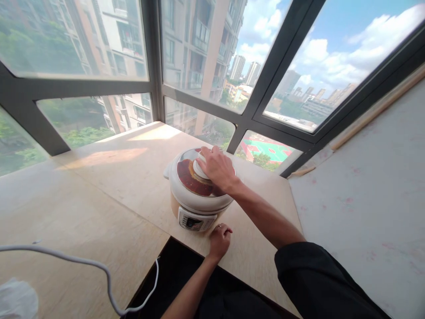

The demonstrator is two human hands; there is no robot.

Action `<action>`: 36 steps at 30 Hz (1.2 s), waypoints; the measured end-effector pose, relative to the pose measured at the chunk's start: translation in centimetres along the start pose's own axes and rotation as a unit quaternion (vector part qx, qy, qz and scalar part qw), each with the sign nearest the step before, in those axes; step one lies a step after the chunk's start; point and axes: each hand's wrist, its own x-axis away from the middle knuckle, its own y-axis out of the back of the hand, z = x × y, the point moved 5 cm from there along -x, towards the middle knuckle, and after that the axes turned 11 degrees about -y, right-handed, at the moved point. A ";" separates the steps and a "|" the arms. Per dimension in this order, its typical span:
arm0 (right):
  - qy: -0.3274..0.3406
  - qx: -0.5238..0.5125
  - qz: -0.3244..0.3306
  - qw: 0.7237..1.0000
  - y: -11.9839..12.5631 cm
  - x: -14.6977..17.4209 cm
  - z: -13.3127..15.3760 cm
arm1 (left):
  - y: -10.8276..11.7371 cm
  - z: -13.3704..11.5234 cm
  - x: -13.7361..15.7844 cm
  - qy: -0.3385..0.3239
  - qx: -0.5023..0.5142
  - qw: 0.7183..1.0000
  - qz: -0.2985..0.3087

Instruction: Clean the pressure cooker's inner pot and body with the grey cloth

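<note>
A white electric cooker (202, 204) with a control panel on its front stands on the stone sill, close to the window corner. Its glass lid (187, 176) sits on top, and something reddish-brown shows through the glass. My right hand (217, 168) is wrapped over the white lid knob (199, 169), covering most of it. Below the panel's right side, my left hand (220, 241) rests on the sill with its fingers curled in, nothing visible in them. A ring is on one of its fingers.
Dark-framed windows (155, 57) close in the far side and the right. A grey-white cable (83, 261) runs across the left of the sill (109, 221) and over its front edge. A crumpled white plastic item (16, 299) lies at the bottom left. A papered wall (358, 212) borders the right.
</note>
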 end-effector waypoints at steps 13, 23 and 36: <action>-0.020 -0.005 0.033 0.999 -1.9 -0.7 -0.3 | -0.2 0.1 -0.2 -0.001 0.000 1.000 -0.005; -0.010 -0.012 0.056 0.998 -2.8 -0.7 -0.8 | -0.7 0.4 -0.4 0.003 -0.014 1.000 -0.015; 0.049 -0.021 0.064 0.997 -3.0 -1.0 -1.3 | 4.8 -5.6 1.1 -0.161 0.067 0.982 0.071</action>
